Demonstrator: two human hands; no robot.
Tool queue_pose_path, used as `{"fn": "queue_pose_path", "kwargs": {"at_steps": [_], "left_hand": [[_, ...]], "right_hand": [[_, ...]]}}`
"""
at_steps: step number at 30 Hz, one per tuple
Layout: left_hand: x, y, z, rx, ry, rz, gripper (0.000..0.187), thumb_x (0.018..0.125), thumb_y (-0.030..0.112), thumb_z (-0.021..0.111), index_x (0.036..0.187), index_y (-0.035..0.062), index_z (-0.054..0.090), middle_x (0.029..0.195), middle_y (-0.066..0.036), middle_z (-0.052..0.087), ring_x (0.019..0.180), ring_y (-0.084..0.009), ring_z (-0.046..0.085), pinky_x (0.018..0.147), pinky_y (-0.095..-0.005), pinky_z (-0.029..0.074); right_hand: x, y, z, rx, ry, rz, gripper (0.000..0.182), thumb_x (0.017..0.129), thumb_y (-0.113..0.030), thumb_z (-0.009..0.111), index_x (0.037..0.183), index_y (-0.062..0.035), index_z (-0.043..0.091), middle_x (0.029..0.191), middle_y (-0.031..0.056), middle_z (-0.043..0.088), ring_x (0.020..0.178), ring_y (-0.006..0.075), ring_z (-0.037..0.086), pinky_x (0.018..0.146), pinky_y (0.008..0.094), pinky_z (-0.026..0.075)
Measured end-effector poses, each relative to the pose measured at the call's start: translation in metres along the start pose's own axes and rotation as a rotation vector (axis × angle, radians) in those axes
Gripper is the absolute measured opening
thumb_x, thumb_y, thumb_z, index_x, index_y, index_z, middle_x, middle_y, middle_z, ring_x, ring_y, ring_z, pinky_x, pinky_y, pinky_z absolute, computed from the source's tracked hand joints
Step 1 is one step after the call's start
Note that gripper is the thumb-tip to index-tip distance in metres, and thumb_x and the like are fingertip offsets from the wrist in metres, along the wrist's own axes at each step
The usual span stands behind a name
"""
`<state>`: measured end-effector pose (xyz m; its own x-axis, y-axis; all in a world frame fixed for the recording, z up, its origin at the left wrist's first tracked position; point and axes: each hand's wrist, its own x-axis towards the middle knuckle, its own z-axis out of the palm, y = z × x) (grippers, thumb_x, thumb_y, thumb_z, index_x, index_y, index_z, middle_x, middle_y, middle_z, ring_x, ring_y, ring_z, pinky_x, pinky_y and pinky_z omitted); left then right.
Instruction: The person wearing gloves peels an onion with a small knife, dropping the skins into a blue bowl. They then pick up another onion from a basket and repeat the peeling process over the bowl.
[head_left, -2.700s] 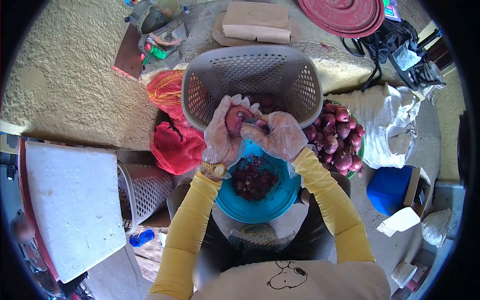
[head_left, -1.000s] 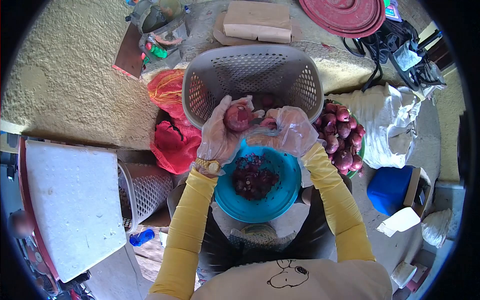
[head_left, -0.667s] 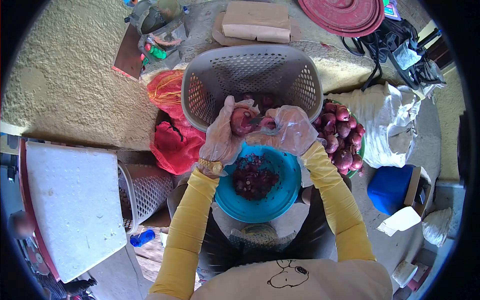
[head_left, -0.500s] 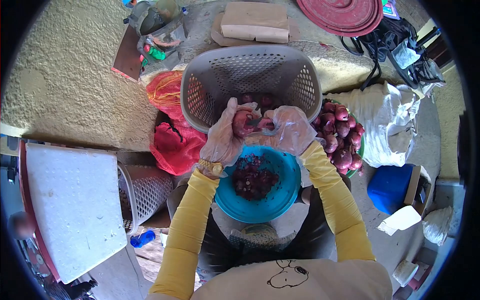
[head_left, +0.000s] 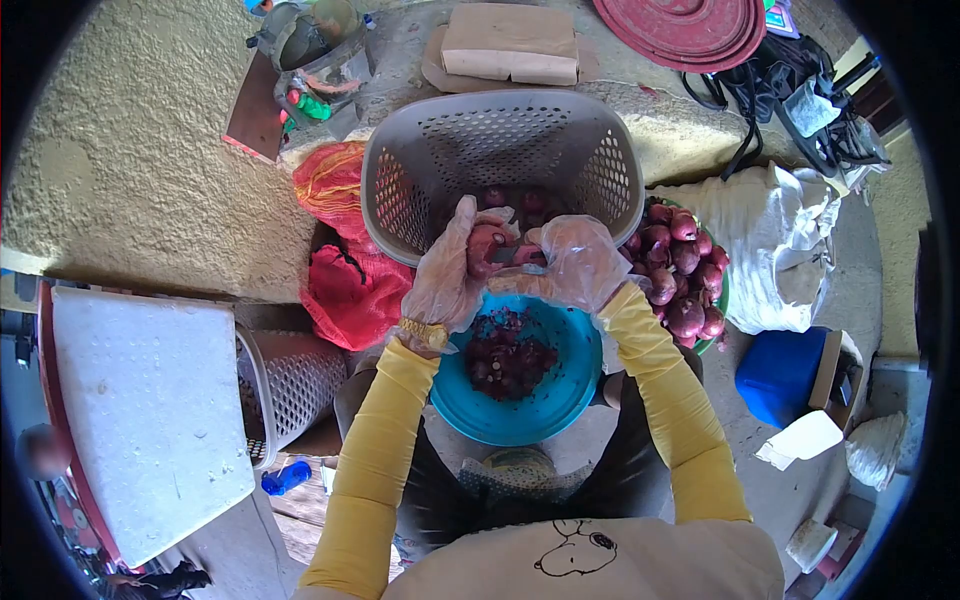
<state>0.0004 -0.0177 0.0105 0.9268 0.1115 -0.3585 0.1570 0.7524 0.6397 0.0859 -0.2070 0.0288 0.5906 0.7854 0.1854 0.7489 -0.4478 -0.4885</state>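
Note:
Both my hands wear clear plastic gloves and meet over the near rim of a grey perforated basket [head_left: 500, 115]. My left hand [head_left: 445, 270] is closed around a red onion [head_left: 487, 248]. My right hand [head_left: 582, 260] is closed on a small knife with a pinkish-red handle [head_left: 530, 255], its dark blade against the onion. Several onions lie at the bottom of the basket. Below my hands, a turquoise basin [head_left: 575, 385] holds onion skins and scraps [head_left: 508, 362]. To the right, whole red onions [head_left: 685, 275] are heaped in a green container.
A red mesh sack [head_left: 350, 295] and another perforated basket [head_left: 295, 385] stand at the left, near a white board [head_left: 150, 420]. On the right are a white sack [head_left: 770, 250] and a blue container [head_left: 780, 375]. A red lid [head_left: 685, 30] lies at the top.
The blade and my right fingers have shifted slightly against the onion, which has turned a little in my left hand. A dark shape at the lower left edge has moved.

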Motion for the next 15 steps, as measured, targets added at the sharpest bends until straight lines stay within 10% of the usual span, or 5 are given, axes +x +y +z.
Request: {"fn": "queue_pose_path", "kwargs": {"at_steps": [13, 15], "left_hand": [[0.0036, -0.0042, -0.0065, 0.039, -0.061, -0.008, 0.049, 0.108, 0.043, 0.056, 0.119, -0.0047, 0.06, 0.102, -0.017, 0.068, 0.095, -0.0325, 0.073, 0.083, -0.0465, 0.064], [0.0027, -0.0048, -0.0062, 0.015, -0.062, -0.005, 0.044, 0.108, 0.04, 0.059, 0.121, -0.0018, 0.065, 0.1, -0.008, 0.07, 0.094, -0.0155, 0.066, 0.089, -0.03, 0.056]], "right_hand": [[0.004, -0.0017, 0.0029, -0.055, -0.1, 0.046, 0.07, 0.076, -0.073, 0.075, 0.084, -0.0038, 0.072, 0.08, 0.0194, 0.069, 0.084, 0.0413, 0.069, 0.079, 0.0496, 0.055], [-0.001, -0.0034, 0.0053, -0.058, -0.005, 0.01, 0.066, 0.076, -0.071, 0.076, 0.084, -0.005, 0.072, 0.081, 0.0185, 0.069, 0.084, 0.0408, 0.07, 0.079, 0.0494, 0.055]]}}
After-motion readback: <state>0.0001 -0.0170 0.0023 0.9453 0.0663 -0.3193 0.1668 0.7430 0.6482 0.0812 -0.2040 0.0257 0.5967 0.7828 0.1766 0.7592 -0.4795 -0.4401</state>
